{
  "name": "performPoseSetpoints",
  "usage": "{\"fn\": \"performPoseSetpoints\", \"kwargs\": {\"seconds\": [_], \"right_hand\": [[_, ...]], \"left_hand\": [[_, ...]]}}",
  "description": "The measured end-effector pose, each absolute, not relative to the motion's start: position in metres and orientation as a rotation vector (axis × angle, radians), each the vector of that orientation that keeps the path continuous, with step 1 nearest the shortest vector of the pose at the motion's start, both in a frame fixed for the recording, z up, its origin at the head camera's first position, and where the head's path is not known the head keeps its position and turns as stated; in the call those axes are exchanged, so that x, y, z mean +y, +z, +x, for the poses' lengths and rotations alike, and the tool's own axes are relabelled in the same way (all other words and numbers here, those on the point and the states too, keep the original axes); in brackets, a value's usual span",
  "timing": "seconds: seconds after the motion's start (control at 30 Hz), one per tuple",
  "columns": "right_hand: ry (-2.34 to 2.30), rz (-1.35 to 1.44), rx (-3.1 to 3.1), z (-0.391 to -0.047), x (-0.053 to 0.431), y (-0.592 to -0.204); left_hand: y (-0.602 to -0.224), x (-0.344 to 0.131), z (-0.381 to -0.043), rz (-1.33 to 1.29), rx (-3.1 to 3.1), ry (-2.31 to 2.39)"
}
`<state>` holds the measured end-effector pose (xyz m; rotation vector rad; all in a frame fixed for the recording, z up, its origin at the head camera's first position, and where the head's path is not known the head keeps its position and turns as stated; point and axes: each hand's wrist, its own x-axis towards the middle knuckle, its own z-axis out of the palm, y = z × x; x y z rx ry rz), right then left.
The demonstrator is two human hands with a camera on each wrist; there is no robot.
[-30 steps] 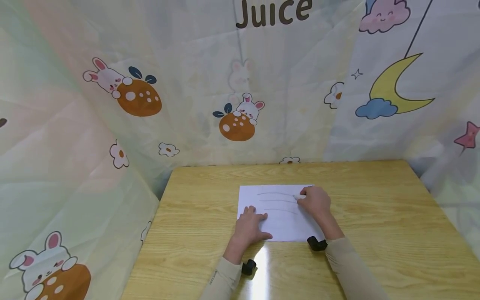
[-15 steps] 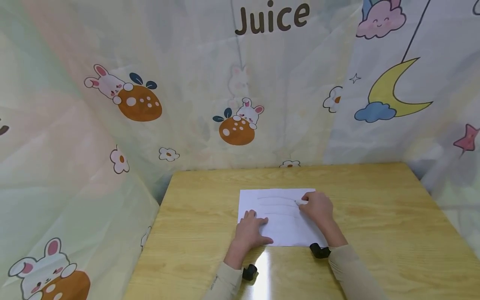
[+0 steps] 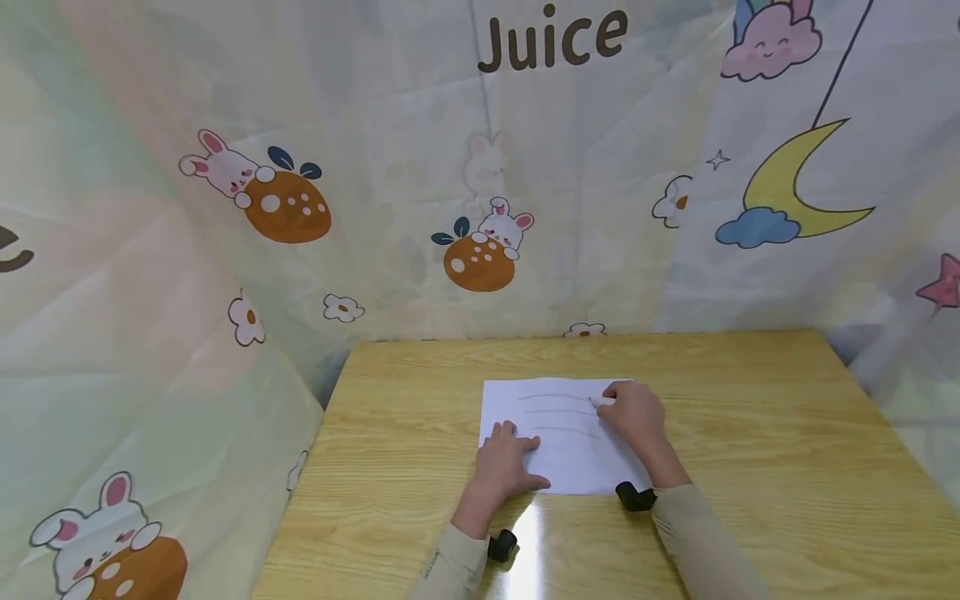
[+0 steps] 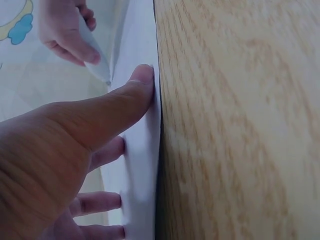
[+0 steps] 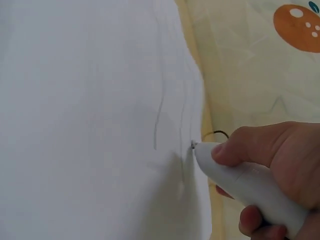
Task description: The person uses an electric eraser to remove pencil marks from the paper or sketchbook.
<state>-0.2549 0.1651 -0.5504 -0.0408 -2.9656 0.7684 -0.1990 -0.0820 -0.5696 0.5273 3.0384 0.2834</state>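
Observation:
A white sheet of paper (image 3: 577, 467) lies on the table with several thin grey curved lines (image 3: 558, 412) across its upper part. My left hand (image 3: 502, 462) rests on the paper's left side, fingers spread and thumb near the front edge. At the upper right of the sheet, my right hand (image 3: 636, 417) grips a thick white pen-shaped tool (image 5: 240, 182). In the right wrist view its small dark tip meets the paper at the end of the line closest to the far edge. Part of the tool is hidden by the fingers.
The sheet sits on a wood-grain table (image 3: 405, 417). A patterned cloth (image 3: 585, 250) hangs behind the table and along its left side. Black wrist cameras (image 3: 636, 497) stick out at both cuffs. The paper's edge bulges slightly off the wood in the left wrist view.
The head view has shifted slightly. Both hands keep about the same place on the paper, and the tool's tip stays by the end of the top line.

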Motion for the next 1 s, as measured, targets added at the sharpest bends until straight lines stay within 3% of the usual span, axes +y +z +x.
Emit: {"fn": "performPoseSetpoints", "kwargs": {"seconds": [1.0], "right_hand": [[0.813,-0.083,-2.946,-0.2486,0.1660,-0.5495]], "left_hand": [[-0.5669,-0.0815,-0.1974,0.565,3.063,0.303]]}}
